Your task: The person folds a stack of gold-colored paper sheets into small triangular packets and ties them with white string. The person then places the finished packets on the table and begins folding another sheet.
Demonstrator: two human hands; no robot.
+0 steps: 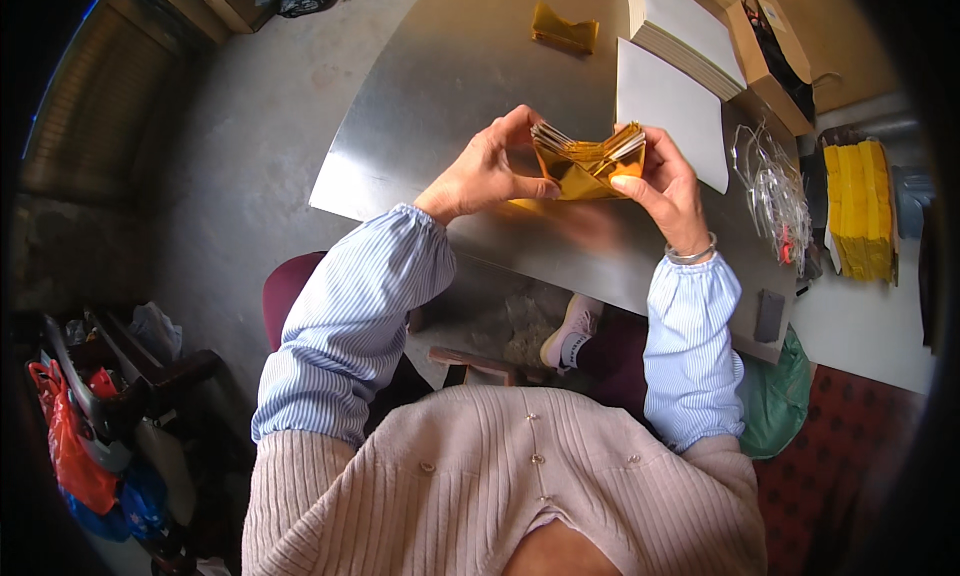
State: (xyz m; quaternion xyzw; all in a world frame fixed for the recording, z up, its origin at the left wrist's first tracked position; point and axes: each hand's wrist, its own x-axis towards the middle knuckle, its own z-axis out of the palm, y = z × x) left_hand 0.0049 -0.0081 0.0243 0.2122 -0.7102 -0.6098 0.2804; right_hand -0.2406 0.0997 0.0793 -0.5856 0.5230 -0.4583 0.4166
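Between my two hands is a stack of folded gold foil papers [589, 163], its layered ends fanned upward at both sides. My left hand [487, 167] grips the left end, thumb on the near face and fingers behind. On the right end, my right hand [667, 182] presses its thumb against the front and curls its fingers around the back. The stack is raised over the near part of a shiny metal table [420, 125], which mirrors its gold colour. Farther back on the tabletop lies another small bundle of folded gold foil [565, 29].
White paper [667, 110] and a thick stack of white sheets [686, 32] lie at the back right, beside a cardboard box [769, 58]. Clear plastic strips [769, 186] lie near the right edge, by a dark grey block [769, 315]. Yellow bundles [861, 208] stand farther right.
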